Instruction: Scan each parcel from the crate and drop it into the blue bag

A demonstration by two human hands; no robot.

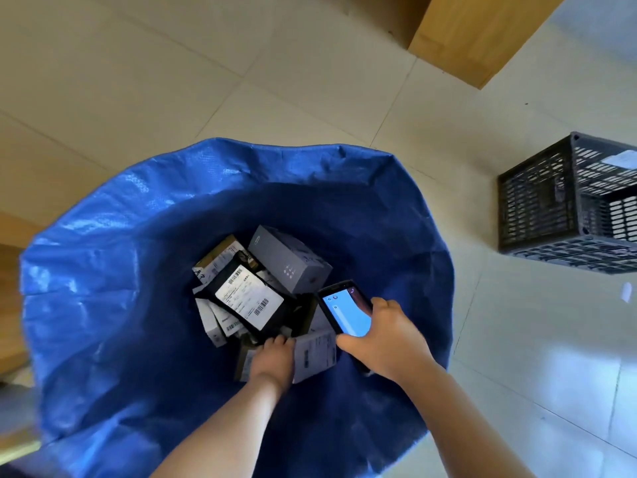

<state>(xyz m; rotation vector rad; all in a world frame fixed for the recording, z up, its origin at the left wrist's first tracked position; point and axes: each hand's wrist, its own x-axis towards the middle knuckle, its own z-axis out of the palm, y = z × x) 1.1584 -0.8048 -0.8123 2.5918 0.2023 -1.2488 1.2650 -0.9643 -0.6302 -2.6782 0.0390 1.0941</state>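
Observation:
The big blue bag [144, 257] stands wide open below me, and several parcels lie at its bottom, among them a black parcel with a white label [248, 298] and a grey box [289, 260]. My left hand [274, 360] reaches down into the bag and grips a small white labelled parcel [315, 355] from above. My right hand [382, 336] holds a handheld scanner [346, 312] with a lit blue screen just right of that parcel. The black plastic crate [537, 201] sits on the floor at the right edge, a white parcel [622, 160] showing inside it.
Pale floor tiles [172, 81] surround the bag. A wooden cabinet [482, 32] stands at the top right. Wooden furniture edges [10, 305] show on the far left. A small white scrap [625, 292] lies on the floor below the crate.

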